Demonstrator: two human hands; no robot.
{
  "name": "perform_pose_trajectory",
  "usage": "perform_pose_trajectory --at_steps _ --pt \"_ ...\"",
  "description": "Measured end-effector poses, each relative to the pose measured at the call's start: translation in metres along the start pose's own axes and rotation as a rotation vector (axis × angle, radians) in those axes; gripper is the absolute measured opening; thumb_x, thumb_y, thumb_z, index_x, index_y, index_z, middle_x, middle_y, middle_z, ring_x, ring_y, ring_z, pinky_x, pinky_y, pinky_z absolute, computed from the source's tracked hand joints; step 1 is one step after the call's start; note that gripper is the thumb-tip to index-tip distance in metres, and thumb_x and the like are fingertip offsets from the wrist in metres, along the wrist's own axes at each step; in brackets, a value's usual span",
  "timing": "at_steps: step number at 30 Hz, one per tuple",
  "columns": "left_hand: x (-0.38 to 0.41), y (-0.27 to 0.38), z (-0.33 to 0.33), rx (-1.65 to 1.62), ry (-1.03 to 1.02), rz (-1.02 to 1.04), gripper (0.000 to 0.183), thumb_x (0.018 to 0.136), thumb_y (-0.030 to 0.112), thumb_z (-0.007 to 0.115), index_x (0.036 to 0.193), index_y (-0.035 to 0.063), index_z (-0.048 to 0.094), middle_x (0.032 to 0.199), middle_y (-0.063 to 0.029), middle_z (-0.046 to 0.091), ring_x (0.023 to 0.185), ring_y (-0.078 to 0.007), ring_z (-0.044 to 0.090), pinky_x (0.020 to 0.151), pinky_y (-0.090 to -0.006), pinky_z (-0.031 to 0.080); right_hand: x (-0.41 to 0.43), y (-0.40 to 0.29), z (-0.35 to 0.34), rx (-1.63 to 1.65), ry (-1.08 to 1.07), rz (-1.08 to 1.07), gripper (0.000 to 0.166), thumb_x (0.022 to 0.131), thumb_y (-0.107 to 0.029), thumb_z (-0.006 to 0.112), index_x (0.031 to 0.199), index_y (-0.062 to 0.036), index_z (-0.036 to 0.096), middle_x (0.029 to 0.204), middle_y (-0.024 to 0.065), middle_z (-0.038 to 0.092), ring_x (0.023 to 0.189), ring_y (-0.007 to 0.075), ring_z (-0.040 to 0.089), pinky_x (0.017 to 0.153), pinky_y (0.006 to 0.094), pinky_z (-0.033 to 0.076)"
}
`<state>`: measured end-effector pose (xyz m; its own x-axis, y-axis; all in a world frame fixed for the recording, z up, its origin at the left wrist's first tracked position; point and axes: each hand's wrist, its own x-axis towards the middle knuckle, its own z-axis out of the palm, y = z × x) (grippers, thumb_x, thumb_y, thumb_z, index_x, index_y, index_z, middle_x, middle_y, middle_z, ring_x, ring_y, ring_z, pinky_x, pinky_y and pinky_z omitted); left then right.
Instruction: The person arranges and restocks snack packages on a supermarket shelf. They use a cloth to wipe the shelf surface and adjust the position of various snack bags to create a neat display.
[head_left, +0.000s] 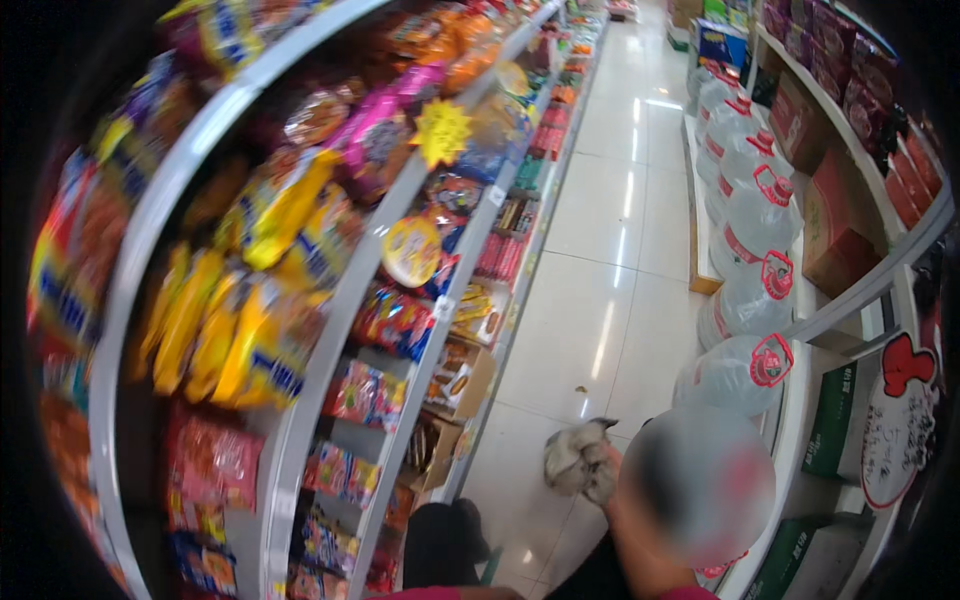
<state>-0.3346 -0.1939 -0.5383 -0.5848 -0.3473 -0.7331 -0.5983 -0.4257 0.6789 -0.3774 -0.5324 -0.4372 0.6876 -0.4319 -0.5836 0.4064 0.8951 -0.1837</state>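
My right hand (613, 466) grips a crumpled greyish-white cloth (574, 459) above the tiled floor. A round blurred patch hides part of that hand and forearm. My left hand is out of view; only a pink sleeve and a bit of forearm show at the bottom edge. Close to my right arm stands a large clear water bottle (724, 375) with a red cap and handle. Several more such bottles (750, 176) line up behind it along a low white ledge (697, 217).
On the left, tall metal shelves (405, 202) hold yellow snack packs (247, 337), small bagged sweets (367, 394) and open cartons (457, 379). Glossy tiles (585, 217) form the aisle. At right are cardboard boxes (832, 217), green-and-grey cartons (829, 420) and a hanging handwritten sign (889, 450).
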Motion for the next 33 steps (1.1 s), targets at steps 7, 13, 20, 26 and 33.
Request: perform_pose_trajectory --at_steps 7,13,20,26,33 --pt "0.037 0.064 -0.019 -0.042 -0.133 0.105 0.042 0.071 0.032 0.072 0.102 0.0029 0.070 0.103 -0.0182 0.068 0.096 -0.0326 0.064 0.082 -0.0450 0.050 0.014 -0.045 0.017 -0.114 0.204 0.237 0.044 0.092 -0.034 0.055 0.122 -0.0016 0.054 0.119 0.0154 0.060 0.107 0.0313 0.058 0.093 0.0445 0.047" --pt "0.031 0.161 -0.168 0.110 -0.272 -0.014 0.039 0.084 0.031 0.064 0.111 0.0031 0.063 0.114 -0.0181 0.061 0.103 -0.0349 0.059 0.085 -0.0467 0.048 0.034 -0.076 0.008 0.007 0.150 0.269 0.043 0.092 -0.033 0.055 0.122 -0.0018 0.054 0.116 0.0156 0.061 0.104 0.0325 0.060 0.093 0.0453 0.048" --pt "0.062 0.148 -0.218 0.216 0.246 -0.105 0.038 0.089 0.031 0.057 0.122 0.0122 0.058 0.124 -0.0125 0.057 0.115 -0.0291 0.057 0.091 -0.0441 0.048 0.015 -0.122 -0.005 0.091 0.235 0.388 0.043 0.090 -0.028 0.059 0.124 -0.0024 0.053 0.120 0.0149 0.060 0.112 0.0334 0.057 0.100 0.0482 0.043" --pt "0.023 0.224 -0.331 0.411 -0.058 -0.366 0.046 0.095 0.034 0.046 0.136 0.0144 0.048 0.139 -0.0103 0.049 0.120 -0.0257 0.053 0.082 -0.0402 0.051 0.022 -0.190 -0.002 -0.016 0.237 0.440 0.041 0.088 -0.024 0.059 0.122 -0.0023 0.056 0.116 0.0151 0.063 0.107 0.0340 0.059 0.097 0.0488 0.045" --pt "0.137 0.157 -0.297 0.305 0.568 -0.036 0.035 0.090 0.032 0.049 0.118 0.0142 0.063 0.113 -0.0092 0.066 0.102 -0.0317 0.062 0.083 -0.0455 0.049 0.022 -0.217 0.069 -0.173 0.298 0.239 0.049 0.075 -0.007 0.054 0.123 -0.0034 0.052 0.110 0.0138 0.062 0.096 0.0328 0.062 0.084 0.0461 0.052"
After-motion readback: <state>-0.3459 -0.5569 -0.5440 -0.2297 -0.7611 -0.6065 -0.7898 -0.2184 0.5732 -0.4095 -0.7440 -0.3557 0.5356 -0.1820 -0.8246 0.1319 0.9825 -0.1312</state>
